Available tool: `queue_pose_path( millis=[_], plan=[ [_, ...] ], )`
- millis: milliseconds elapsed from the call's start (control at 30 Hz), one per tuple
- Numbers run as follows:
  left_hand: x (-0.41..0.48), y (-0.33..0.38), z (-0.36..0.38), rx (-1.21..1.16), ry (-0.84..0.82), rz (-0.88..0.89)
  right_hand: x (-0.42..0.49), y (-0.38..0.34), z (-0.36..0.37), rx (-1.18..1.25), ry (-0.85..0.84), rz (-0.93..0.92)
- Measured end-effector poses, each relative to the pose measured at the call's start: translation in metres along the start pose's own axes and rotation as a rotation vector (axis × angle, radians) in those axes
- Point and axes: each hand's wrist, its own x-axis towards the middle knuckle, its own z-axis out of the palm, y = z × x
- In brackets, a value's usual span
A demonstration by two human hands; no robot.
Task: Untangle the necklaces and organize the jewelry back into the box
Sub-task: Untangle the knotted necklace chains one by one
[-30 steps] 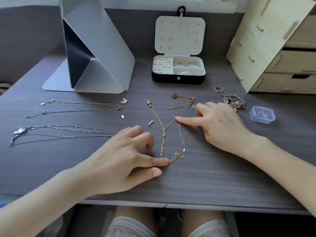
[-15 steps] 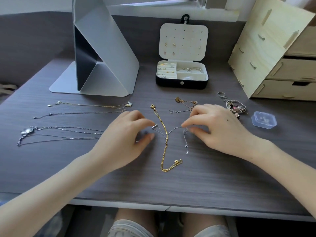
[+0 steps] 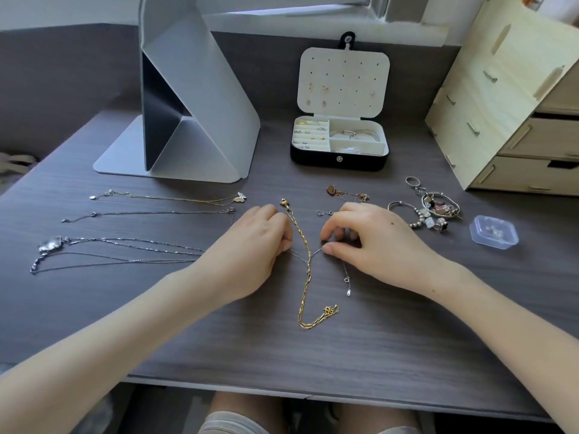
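A gold chain (image 3: 304, 277) lies lengthwise on the dark desk, crossed by a thin silver chain (image 3: 346, 278) tangled with it. My left hand (image 3: 250, 245) pinches the silver chain just left of the gold one. Just right of it, my right hand (image 3: 369, 239) pinches the same silver chain, whose clasp end trails toward me. The open jewelry box (image 3: 340, 159) stands at the back centre, with earrings on its lid and rings and bangles in its compartments. Several straightened necklaces (image 3: 125, 252) lie in rows at the left.
A grey folded stand (image 3: 194, 104) rises at the back left. A wooden drawer unit (image 3: 507, 98) fills the back right. A rose-gold necklace (image 3: 347, 194), a pile of rings and bracelets (image 3: 435, 211) and a small clear plastic case (image 3: 493, 235) lie right of my hands.
My left hand left the gold chain's near end and moved up to the crossing. Both hands closed in and now pinch the silver chain on either side of the gold chain.
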Motion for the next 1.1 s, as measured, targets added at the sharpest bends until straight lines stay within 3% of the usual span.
queue_pose_path(
  millis=[167, 333, 467, 633, 833, 1000, 1100],
  plan=[
    [-0.003, 0.025, -0.013, -0.279, 0.009, 0.001, -0.004, 0.004, 0.003, 0.081, 0.020, 0.014],
    [-0.005, 0.043, -0.006, -0.359, -0.067, -0.016, -0.005, 0.005, 0.002, 0.114, 0.017, 0.039],
    [-0.011, 0.037, -0.006, -0.269, -0.042, 0.020, -0.006, 0.005, 0.002, 0.119, 0.020, 0.043],
    [-0.019, 0.033, -0.011, -0.229, 0.075, -0.236, -0.007, 0.006, 0.001, 0.127, 0.012, 0.060],
    [-0.012, 0.056, -0.003, -0.006, -0.050, -0.371, -0.007, 0.003, 0.000, 0.104, -0.004, 0.083],
    [-0.012, 0.061, -0.007, 0.226, -0.209, -0.364, -0.009, 0.003, 0.002, 0.111, -0.001, 0.099],
    [-0.015, 0.059, -0.009, 0.225, -0.233, -0.404, -0.013, 0.002, 0.001, 0.119, 0.041, 0.074]
  ],
)
